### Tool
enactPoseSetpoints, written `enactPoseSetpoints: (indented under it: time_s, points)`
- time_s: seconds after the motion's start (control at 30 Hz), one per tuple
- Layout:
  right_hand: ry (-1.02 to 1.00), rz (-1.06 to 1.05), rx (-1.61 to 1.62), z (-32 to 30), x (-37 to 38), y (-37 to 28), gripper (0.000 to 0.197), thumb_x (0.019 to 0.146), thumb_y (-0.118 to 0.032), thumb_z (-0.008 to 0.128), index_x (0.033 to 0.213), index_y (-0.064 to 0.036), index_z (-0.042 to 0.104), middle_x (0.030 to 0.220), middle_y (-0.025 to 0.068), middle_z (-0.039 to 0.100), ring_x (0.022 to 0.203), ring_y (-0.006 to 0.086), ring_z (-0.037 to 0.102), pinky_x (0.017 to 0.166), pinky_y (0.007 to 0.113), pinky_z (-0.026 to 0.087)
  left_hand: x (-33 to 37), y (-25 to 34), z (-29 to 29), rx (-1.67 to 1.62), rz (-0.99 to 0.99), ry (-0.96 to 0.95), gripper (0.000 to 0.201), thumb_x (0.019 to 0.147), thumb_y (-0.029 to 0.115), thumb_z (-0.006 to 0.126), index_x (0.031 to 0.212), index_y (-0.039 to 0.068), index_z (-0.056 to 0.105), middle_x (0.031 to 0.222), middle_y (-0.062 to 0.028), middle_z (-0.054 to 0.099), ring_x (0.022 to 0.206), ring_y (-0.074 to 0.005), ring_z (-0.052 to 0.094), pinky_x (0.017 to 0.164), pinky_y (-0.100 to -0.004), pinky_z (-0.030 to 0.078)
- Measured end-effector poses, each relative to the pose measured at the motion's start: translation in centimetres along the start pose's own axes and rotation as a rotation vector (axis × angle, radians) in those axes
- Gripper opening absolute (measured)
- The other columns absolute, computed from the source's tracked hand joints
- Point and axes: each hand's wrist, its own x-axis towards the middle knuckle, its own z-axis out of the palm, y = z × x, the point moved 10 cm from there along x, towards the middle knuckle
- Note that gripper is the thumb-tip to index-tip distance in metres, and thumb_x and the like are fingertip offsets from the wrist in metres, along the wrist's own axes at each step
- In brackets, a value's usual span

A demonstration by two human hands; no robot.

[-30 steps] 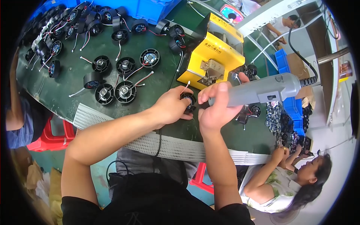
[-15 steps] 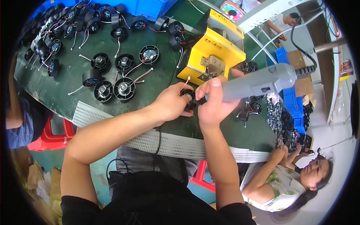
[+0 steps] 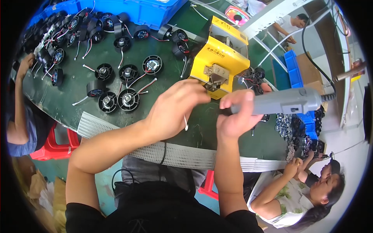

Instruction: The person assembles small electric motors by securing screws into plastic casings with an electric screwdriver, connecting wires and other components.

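My right hand [image 3: 239, 116] is wrapped round a thick grey electric screwdriver [image 3: 285, 103], its dark tip end pointing left. My left hand [image 3: 176, 108] is at the lower front of a yellow screw feeder [image 3: 221, 58], with its fingertips blurred beside the metal outlet [image 3: 216, 73]. Below that palm hangs a white plug on a lead [image 3: 186, 123]. The small round black fan it belongs to is hidden inside the curled hand. To the left, several round black fans [image 3: 128, 99] with thin wires lie on the green table [image 3: 155, 44].
More black fans [image 3: 83, 29] are heaped at the far left, by a large blue bin [image 3: 143, 9]. Perforated white strip [image 3: 178, 154] edges the table. A black cable [image 3: 311, 62] runs from the screwdriver. Co-workers sit at right; another person's hand [image 3: 26, 64] is at left.
My left hand has moved up from the screwdriver tip to the feeder outlet, turning its back upward and covering the fan. The screwdriver has shifted right and slightly down, away from the fan.
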Motion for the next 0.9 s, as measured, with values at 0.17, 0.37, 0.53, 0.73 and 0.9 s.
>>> enactPoseSetpoints:
  time_s: [0.17, 0.37, 0.53, 0.73, 0.9]
  points:
    - [0.097, 0.007, 0.066, -2.9, 1.8, 0.0, 0.048, 0.092, -0.005, 0.055, 0.132, -0.0023, 0.029, 0.067, 0.0080, 0.050, 0.047, 0.0141, 0.048, 0.043, 0.029, 0.044, -1.5, 0.5, 4.5, 0.444, 0.209, -0.370, 0.030, 0.070, 0.010, 0.062, 0.100, 0.011, 0.062, 0.109, -0.0037, 0.059, 0.105, -0.0270, 0.058, 0.080, -0.0351, 0.056]
    - [0.123, 0.024, -0.013, -2.1, 2.7, -0.1, 0.047, 0.091, -0.008, 0.055, 0.131, -0.0031, 0.031, 0.060, 0.0061, 0.046, 0.048, 0.0158, 0.047, 0.044, 0.030, 0.043, 0.2, -2.3, 0.7, -0.265, -0.178, 0.033, 0.027, 0.089, -0.005, 0.056, 0.115, 0.004, 0.059, 0.111, -0.0114, 0.061, 0.095, -0.0230, 0.064, 0.079, -0.0303, 0.056]
    - [-0.014, -0.039, 0.078, 1.1, 4.8, 0.0, 0.054, 0.091, -0.005, 0.061, 0.134, 0.0023, 0.028, 0.071, 0.0063, 0.055, 0.050, 0.0118, 0.053, 0.047, 0.026, 0.046, -3.4, -7.6, 5.0, -0.835, -0.871, -0.135, 0.034, 0.094, 0.000, 0.054, 0.128, 0.001, 0.051, 0.119, -0.0097, 0.056, 0.102, -0.0174, 0.060, 0.079, -0.0328, 0.061]
    - [-0.088, -0.049, -0.027, 2.8, 6.1, 2.1, 0.050, 0.091, -0.003, 0.060, 0.130, 0.0008, 0.030, 0.071, 0.0072, 0.056, 0.048, 0.0114, 0.052, 0.045, 0.026, 0.045, -4.6, -7.4, 5.9, -0.784, -1.080, -0.331, 0.036, 0.092, 0.003, 0.057, 0.127, -0.005, 0.052, 0.105, -0.0140, 0.062, 0.086, -0.0193, 0.067, 0.073, -0.0301, 0.061]
    - [-0.071, -0.010, -0.113, 3.3, 5.2, 2.6, 0.039, 0.091, -0.003, 0.054, 0.123, 0.0009, 0.032, 0.063, 0.0087, 0.051, 0.046, 0.0149, 0.049, 0.045, 0.028, 0.043, -5.0, -7.9, 6.4, -0.761, -1.105, -0.354, 0.034, 0.092, 0.002, 0.057, 0.126, -0.003, 0.052, 0.104, -0.0123, 0.061, 0.085, -0.0203, 0.067, 0.072, -0.0311, 0.062]
